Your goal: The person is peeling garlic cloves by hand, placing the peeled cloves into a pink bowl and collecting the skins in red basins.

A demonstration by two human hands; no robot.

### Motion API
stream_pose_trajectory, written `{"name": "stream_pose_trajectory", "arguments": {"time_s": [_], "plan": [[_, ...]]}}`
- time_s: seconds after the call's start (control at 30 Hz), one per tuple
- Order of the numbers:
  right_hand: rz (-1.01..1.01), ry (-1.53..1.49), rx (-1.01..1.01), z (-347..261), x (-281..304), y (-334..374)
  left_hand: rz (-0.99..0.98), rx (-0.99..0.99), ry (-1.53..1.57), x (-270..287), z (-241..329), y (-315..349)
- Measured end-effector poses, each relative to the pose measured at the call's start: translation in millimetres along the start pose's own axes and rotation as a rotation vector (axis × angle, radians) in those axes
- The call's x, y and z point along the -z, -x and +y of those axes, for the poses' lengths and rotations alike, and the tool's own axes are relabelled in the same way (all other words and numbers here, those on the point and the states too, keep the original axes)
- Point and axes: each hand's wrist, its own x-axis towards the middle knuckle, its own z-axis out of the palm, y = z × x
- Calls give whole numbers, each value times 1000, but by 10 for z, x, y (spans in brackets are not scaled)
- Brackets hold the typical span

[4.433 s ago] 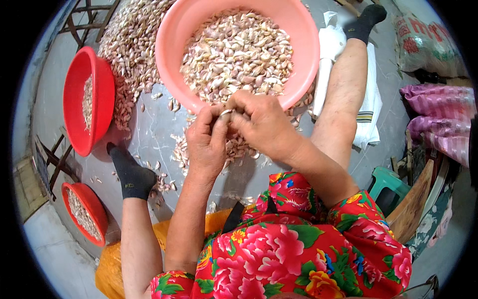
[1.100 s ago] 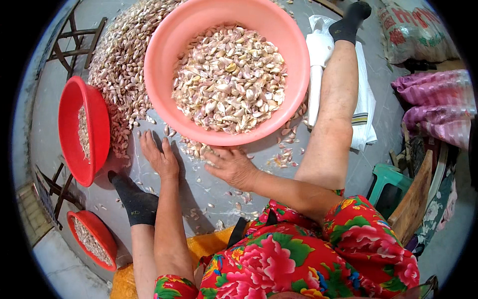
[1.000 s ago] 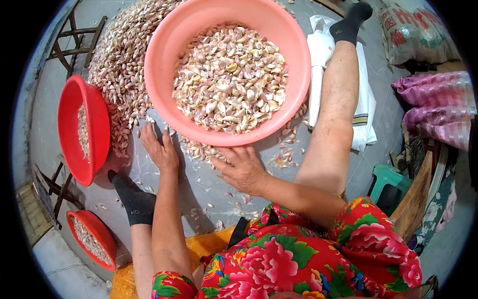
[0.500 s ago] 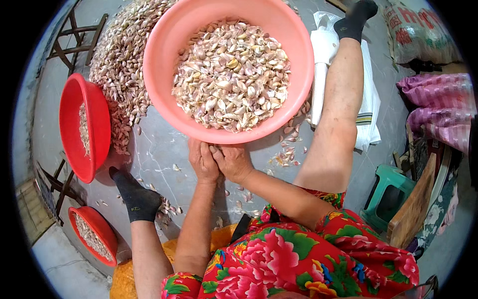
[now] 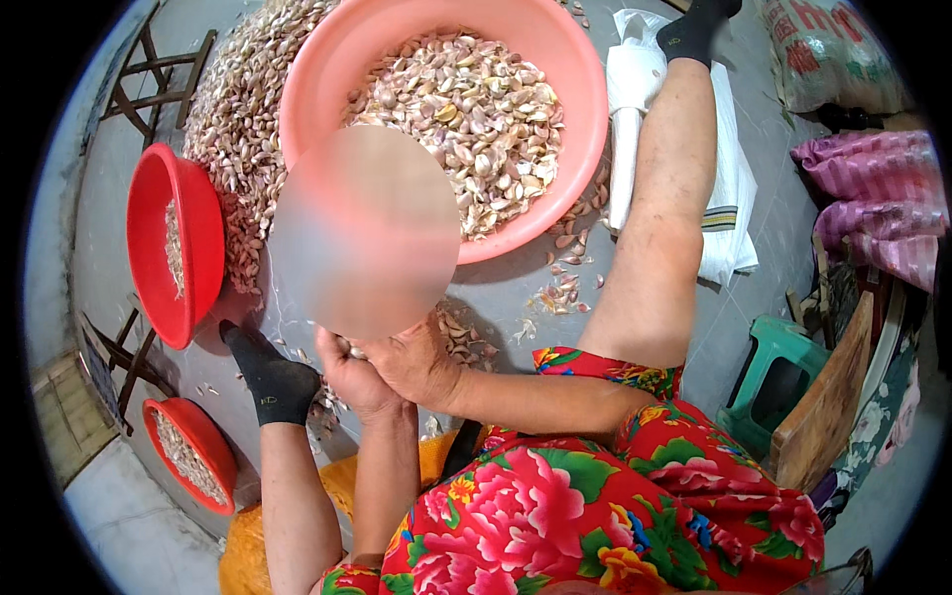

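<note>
My left hand [image 5: 359, 385] and my right hand [image 5: 421, 365] are pressed together in front of the large pink basin [image 5: 585, 109]. Pale garlic cloves [image 5: 347, 346] show between them, in the curl of my left hand. A round blurred patch hides the fingers of my right hand and the near left part of the basin. Inside the basin lies a broad heap of garlic cloves [image 5: 496, 129]. More loose cloves [image 5: 462, 335] lie on the floor just beyond my right hand.
Left of the basin spreads a big garlic pile [image 5: 238, 119]. Two red basins, one tilted [image 5: 178, 317] and a smaller one [image 5: 220, 466], stand at the left. My socked feet flank the work. A white sack [image 5: 732, 178], a green stool [image 5: 759, 347] and a wooden board [image 5: 823, 397] are at right.
Both hands have come back toward me and leftward from the basin's near rim, with cloves now showing between them. Loose cloves on the floor near the basin are uncovered.
</note>
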Motion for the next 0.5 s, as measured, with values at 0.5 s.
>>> {"name": "stream_pose_trajectory", "arguments": {"time_s": [0.5], "plan": [[-287, 280, 231, -180, 1366, -113, -387, -143, -837, 262, 252, -555]]}}
